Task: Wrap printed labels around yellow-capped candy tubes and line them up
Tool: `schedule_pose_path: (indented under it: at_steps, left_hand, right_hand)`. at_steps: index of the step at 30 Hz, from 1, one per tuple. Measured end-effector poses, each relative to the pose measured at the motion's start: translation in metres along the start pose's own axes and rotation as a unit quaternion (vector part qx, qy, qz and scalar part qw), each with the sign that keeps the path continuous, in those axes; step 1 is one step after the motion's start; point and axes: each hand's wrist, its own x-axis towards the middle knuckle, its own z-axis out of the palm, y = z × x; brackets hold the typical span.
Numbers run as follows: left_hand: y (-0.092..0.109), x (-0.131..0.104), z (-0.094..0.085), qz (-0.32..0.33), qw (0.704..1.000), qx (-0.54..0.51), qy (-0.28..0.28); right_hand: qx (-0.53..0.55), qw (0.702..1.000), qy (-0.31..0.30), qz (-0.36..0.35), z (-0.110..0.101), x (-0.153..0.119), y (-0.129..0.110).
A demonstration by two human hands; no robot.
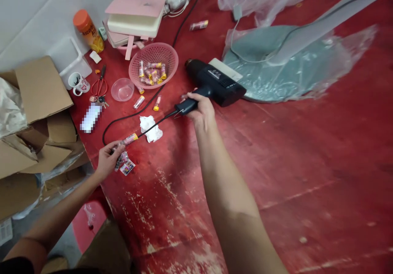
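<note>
Right hand (201,107) grips the black heat gun (215,84) by its handle at frame centre; left hand (107,159) pinches a small pink-wrapped tube (129,139) on the worn red surface (276,163), lower left. I'd keep the nozzle off those fingers.

A worn red table (307,176) fills most of the frame, its paint scuffed to pale patches along the lower centre edge. In the upper left corner a plain white wall (33,8) meets the tabletop, lit evenly with soft shadows. Off the table's left edge, open cardboard boxes (37,114) crowd the left side, and a red stool (89,225) stands on a grey floor (66,245) at lower left.
</note>
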Motion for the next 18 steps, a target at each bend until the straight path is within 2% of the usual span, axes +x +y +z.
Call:
schedule_pose_path:
  at_steps: [3,6,13,18]
  left_hand:
    - [0.000,-0.005,0.009,-0.010,1.000,-0.007,-0.011]
    - [0.000,-0.010,0.015,-0.025,0.999,-0.023,-0.018]
    - [-0.005,-0.014,0.014,-0.045,0.998,-0.025,-0.024]
    - [-0.005,-0.012,0.016,-0.037,0.999,-0.015,-0.019]
  right_hand:
    - [0.032,0.999,-0.001,0.006,-0.002,0.005,-0.004]
    - [0.039,0.998,-0.043,-0.001,-0.007,0.007,-0.007]
    - [0.054,0.994,-0.093,-0.006,-0.023,0.011,-0.010]
    - [0.052,0.996,-0.078,0.012,-0.024,0.016,-0.013]
